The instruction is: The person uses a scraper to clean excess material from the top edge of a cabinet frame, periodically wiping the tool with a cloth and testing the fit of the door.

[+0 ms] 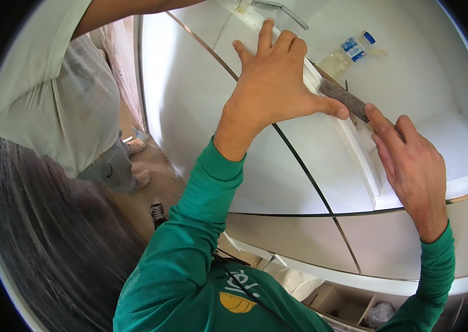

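Left hand (273, 83): mine, spread wide and flat against the white panel (189, 99), fingers over the raised white strip (350, 149), thumb tip touching the near end of the bar. It gripped nothing; it pressed.

Right hand (414, 166): mine, fingers loosely extended and fairly narrow, index tip resting on the far end of the bar. Whether it pinched the bar or only steadied it, I could not tell.

Bar (345, 98): short, flat, dark grey-brown, rough and mottled like worn metal or stone, lying aslant along the strip between my two hands, thumb at one end, forefinger at the other.

Step, as I judged it: setting or working the bar along the strip's edge, both hands holding it in line. The next move, I reckoned, called for even pressure at both ends and a steady left palm, lest the bar skid on the smooth face.

Panel and strip: glossy white, hard, smooth; a thin dark seam (300, 166) ran under my left wrist.

Beyond the bar, above my right hand: a clear plastic bottle (347, 55) with blue cap, lying on the white shelf.

Below my wrists: a beige matt front (300, 235) edged with thin metal trim.

My sleeves (201, 221): green, soft knit.

Left of my left arm: another person (73, 105) in a pale shirt.
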Available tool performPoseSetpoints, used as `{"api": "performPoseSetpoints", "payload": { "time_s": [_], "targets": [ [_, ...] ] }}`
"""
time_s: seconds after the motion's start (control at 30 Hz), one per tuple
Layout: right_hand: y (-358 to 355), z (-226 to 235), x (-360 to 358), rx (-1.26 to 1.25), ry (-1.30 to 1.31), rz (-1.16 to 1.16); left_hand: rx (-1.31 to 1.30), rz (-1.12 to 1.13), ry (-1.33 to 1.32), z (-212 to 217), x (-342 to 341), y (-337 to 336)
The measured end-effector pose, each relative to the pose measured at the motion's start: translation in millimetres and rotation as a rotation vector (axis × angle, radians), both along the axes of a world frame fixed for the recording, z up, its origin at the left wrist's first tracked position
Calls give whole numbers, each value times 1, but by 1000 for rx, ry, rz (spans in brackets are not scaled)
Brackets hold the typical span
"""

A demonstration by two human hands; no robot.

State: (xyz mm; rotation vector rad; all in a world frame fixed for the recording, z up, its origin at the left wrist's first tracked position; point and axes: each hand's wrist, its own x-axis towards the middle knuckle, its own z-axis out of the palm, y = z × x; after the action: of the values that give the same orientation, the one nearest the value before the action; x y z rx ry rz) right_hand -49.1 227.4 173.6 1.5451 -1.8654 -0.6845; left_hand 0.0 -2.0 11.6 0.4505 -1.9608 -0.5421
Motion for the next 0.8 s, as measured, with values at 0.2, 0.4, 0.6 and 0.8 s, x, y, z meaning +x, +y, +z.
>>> {"api": "performPoseSetpoints", "payload": {
  "time_s": [0.2, 0.4, 0.6, 0.8],
  "targets": [
    [1, -3, -2, 8, 54, 16, -3, -37, 49, -1, -1, 1],
    [7, -11, -10, -43, 26, 75, 9, -39, 28, -2, -1, 4],
    [3, -27, -17, -88, 49, 108, -40, -1, -61, 4, 5, -10],
    [2, -15, -15, -44, 54, 108, -64, 17, -66, 4, 8, -9]
  ]
}}
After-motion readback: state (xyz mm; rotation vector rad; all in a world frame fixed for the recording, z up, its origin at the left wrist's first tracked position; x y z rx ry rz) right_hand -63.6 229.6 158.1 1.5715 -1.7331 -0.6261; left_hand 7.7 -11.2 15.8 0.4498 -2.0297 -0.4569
